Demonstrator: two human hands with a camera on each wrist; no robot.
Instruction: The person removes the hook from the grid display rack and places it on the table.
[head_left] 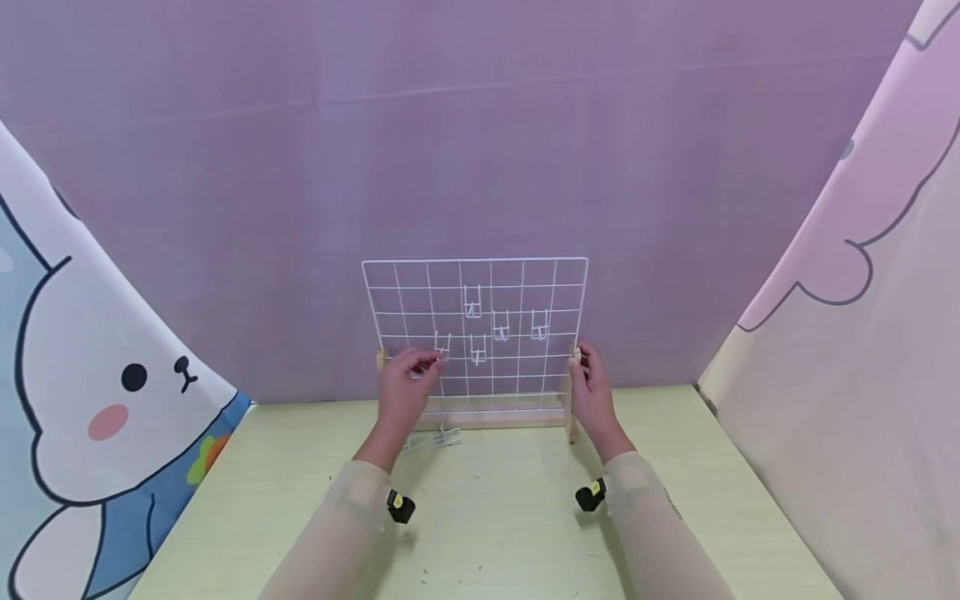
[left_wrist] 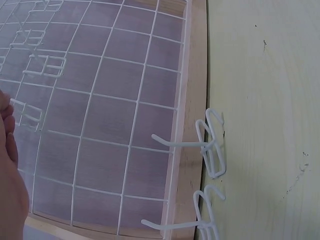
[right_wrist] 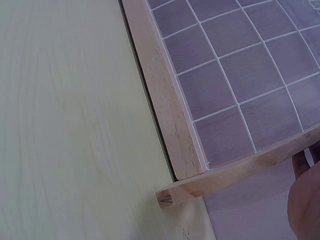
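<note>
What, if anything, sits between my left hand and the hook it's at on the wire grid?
Nothing visible. The left hand has its fingertips right at the leftmost hook on the wire grid, with no object between. The right hand holds the wooden frame.

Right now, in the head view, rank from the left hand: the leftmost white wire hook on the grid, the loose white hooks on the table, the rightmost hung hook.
1. Leftmost white wire hook, at left hand fingertips.
2. Loose white hooks, on table below.
3. Rightmost hung hook, far right.
</note>
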